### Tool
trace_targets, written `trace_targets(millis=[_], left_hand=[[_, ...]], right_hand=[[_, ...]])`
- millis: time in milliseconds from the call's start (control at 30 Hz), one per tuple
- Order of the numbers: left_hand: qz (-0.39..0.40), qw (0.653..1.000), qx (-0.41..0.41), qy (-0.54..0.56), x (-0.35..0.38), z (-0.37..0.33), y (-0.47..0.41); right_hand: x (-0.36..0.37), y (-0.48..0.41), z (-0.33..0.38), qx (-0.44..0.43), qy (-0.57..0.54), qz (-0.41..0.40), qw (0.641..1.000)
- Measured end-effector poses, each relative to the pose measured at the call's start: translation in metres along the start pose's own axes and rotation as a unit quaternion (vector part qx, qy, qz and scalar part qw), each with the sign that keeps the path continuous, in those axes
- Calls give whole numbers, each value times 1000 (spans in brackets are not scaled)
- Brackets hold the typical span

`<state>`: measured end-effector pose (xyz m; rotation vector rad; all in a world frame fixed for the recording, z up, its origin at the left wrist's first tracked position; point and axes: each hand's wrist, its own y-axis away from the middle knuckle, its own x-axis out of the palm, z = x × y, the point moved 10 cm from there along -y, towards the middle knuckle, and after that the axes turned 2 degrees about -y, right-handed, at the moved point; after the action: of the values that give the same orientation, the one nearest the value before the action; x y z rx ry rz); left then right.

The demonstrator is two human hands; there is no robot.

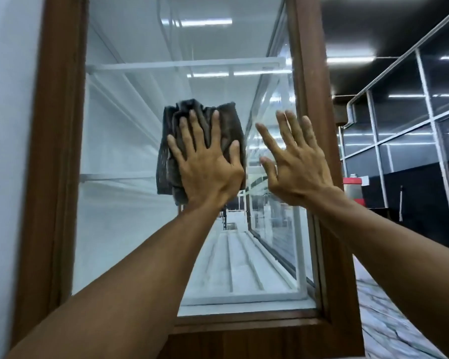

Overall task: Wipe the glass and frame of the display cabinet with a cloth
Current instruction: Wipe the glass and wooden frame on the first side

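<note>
Fingers [192, 125] of my left hand [208, 169] are spread wide and pressed flat on the cloth [226, 120], pinning it against the glass [119, 216] near the middle of the pane. It is a dark grey, bunched cloth, sticking out above and to the left of my hand. My right hand [296, 167] is just beside it, open with fingers apart, holding nothing, palm toward the glass close to the right side of the frame [309, 73]; whether it touches the pane I cannot tell. Brown wood frames the pane on all visible sides. Behind the glass are white shelves [182, 64]. A pale wall [8, 125] stands left, and dark glazed partitions [410, 120] stand right, with a red box [351, 181] beyond my right wrist.
</note>
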<state>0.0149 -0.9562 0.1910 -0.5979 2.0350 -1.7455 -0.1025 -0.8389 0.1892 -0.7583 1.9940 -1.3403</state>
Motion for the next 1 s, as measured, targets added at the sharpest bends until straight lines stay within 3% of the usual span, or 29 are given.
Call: trace_targets(millis=[33,133,167,200,300,333,433,600,767,1000], left_hand=[[4,1000,2,2,4,-17,6],[38,968,247,-6,17,-89,22],[45,957,287,-6,18,-95,22],[39,961,275,-8,18,-92,17],[19,997,77,8,20,-85,10],[23,998,54,13,22,-97,15],[35,991,124,18,32,-137,27],[28,986,165,3,33,-135,31],[22,983,180,20,26,-114,39],[12,986,165,17,11,-59,44]], right_hand=[[-1,3,-6,3,5,0,1000],[-9,12,-31,34,-33,-17,999],[-10,15,-38,38,-51,-22,998],[-12,18,-44,34,-69,-30,997],[-16,29,-53,20,-127,-59,990],[-17,33,-54,23,-147,-70,986],[-19,38,-57,28,-191,-97,976],[-19,40,-61,28,-210,-110,971],[-19,39,-47,51,-99,-94,989],[-4,39,-4,48,-68,-66,994]])
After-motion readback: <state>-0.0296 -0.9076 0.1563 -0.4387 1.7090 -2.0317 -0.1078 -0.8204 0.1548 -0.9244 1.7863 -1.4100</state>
